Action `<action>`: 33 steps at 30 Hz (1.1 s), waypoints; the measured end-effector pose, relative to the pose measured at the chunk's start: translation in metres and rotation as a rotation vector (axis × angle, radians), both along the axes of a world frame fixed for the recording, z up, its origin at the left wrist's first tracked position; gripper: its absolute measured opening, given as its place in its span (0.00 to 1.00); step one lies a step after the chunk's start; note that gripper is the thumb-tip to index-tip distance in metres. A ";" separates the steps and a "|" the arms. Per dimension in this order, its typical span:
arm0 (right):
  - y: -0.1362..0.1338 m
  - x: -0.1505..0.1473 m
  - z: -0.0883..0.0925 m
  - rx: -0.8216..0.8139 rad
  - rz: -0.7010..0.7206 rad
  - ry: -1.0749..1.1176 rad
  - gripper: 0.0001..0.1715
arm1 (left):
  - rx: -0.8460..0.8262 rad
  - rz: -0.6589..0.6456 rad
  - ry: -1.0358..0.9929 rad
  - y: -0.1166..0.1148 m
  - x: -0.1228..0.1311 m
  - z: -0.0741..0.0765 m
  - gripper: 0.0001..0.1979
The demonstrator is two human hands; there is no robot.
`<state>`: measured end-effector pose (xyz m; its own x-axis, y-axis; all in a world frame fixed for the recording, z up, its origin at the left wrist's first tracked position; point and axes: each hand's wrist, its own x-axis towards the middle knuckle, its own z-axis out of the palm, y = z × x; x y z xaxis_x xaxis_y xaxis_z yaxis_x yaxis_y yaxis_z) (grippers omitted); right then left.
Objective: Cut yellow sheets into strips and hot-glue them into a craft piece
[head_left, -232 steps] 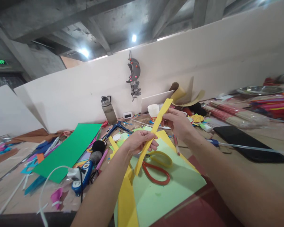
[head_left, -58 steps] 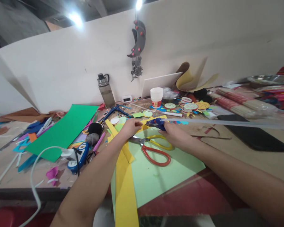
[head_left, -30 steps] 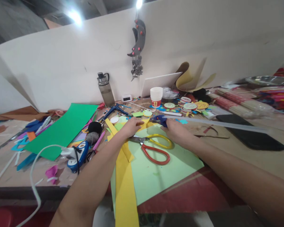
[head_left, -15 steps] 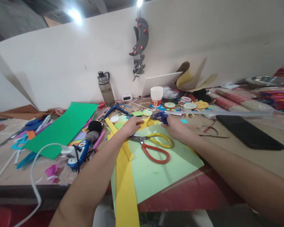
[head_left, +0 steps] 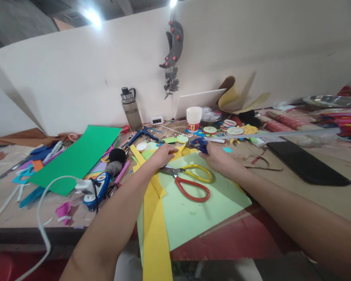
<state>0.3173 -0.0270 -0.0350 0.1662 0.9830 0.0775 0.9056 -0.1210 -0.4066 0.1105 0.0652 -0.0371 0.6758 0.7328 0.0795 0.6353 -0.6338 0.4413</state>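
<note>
My right hand (head_left: pixel 215 154) is wrapped round a dark blue glue gun (head_left: pixel 199 144), with a long translucent glue stick (head_left: pixel 280 136) running out to the right. Its tip points left at a yellow piece of paper (head_left: pixel 181 151). The fingers of my left hand (head_left: pixel 165 154) are closed at the left edge of that yellow piece; their exact grip is partly hidden. Between my forearms, scissors (head_left: pixel 194 183) with one yellow and one red handle lie on a pale green sheet (head_left: pixel 190 226). Yellow strips (head_left: pixel 155 230) run under my left wrist towards me.
A green sheet (head_left: pixel 78 156), a blue power strip (head_left: pixel 97 191) and a white cable (head_left: pixel 43 222) are at left. A bottle (head_left: pixel 131 109), paper cups (head_left: pixel 194 119) and round cut-outs (head_left: pixel 235 131) stand or lie behind. A black phone-like slab (head_left: pixel 308 162) lies at right.
Both hands stay almost in place at the yellow paper. The glue stick's far end has tilted up slightly. The scissors and sheets lie as before.
</note>
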 end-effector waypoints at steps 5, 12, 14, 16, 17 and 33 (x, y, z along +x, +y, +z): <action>0.001 0.002 0.002 -0.014 -0.050 -0.043 0.21 | 0.018 -0.003 0.021 0.000 0.000 0.002 0.17; 0.005 0.001 -0.002 -0.010 -0.040 -0.026 0.21 | 0.017 -0.005 0.004 0.001 0.000 0.000 0.17; 0.008 0.001 -0.003 -0.001 -0.041 -0.023 0.21 | 0.035 -0.024 0.004 0.002 0.000 0.000 0.17; 0.008 0.001 -0.003 0.001 -0.047 -0.022 0.21 | 0.039 -0.031 0.009 0.001 0.000 0.000 0.17; 0.008 0.002 -0.003 -0.003 -0.056 -0.022 0.21 | 0.038 -0.030 0.015 0.001 0.000 0.000 0.17; 0.007 0.002 -0.004 -0.019 -0.070 -0.001 0.21 | 0.017 -0.007 0.019 -0.001 0.001 0.002 0.17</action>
<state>0.3197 -0.0198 -0.0394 0.2349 0.9702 0.0594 0.8951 -0.1921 -0.4024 0.1114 0.0647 -0.0349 0.6822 0.7269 0.0787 0.6392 -0.6452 0.4186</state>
